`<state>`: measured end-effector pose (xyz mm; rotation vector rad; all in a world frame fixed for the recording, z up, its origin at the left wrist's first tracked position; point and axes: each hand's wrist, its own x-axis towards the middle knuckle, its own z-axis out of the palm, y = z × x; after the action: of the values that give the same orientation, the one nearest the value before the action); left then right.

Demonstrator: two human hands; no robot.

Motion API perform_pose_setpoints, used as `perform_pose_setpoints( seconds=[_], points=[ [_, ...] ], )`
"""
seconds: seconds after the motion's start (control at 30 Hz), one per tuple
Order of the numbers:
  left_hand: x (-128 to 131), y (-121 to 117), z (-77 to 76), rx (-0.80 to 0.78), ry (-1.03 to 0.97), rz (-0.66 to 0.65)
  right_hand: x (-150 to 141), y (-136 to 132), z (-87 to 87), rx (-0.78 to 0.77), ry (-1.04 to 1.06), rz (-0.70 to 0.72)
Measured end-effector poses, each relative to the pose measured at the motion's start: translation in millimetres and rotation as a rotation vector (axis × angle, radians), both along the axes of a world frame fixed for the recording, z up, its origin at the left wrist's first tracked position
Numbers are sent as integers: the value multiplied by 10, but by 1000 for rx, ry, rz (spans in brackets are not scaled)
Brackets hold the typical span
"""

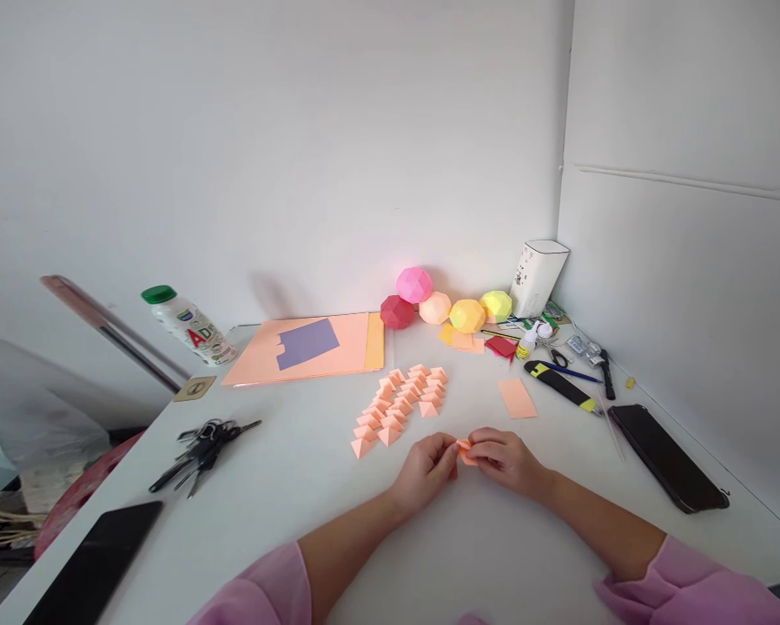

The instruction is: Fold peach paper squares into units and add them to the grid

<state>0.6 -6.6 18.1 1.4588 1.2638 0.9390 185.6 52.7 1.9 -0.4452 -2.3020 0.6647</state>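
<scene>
Between my two hands is a small folded piece of peach paper [466,452], held just above the white table. My left hand [427,469] pinches its left side between thumb and fingers. On the other side my right hand [508,460] has its fingertips closed on the same paper. Part of the paper is hidden by the fingers. Several folded peach paper pieces [396,406], shaped like little pyramids, stand in slanting rows beyond my left hand. A flat peach paper rectangle [518,398] lies beyond my right hand.
Faceted paper balls [435,307] sit against the wall. Peach sheets [312,347] with a purple cut-out lie back left, near a bottle [191,328]. Keys [204,450] and a black tablet-like slab [96,564] are left. A utility knife [563,387] and phone [667,457] lie right.
</scene>
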Motion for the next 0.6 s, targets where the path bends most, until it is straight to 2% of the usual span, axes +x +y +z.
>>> perform_pose_setpoints(
  seconds=[0.13, 0.4, 0.6],
  points=[
    [2, -2, 11, -35, -19, 11, 13, 3, 32, 43, -39, 31],
    [2, 8, -53, -37, -59, 5, 8, -3, 40, 19, -78, 59],
    [-2, 11, -58, 13, -135, -106, 18, 5, -5, -9, -68, 48]
  ],
)
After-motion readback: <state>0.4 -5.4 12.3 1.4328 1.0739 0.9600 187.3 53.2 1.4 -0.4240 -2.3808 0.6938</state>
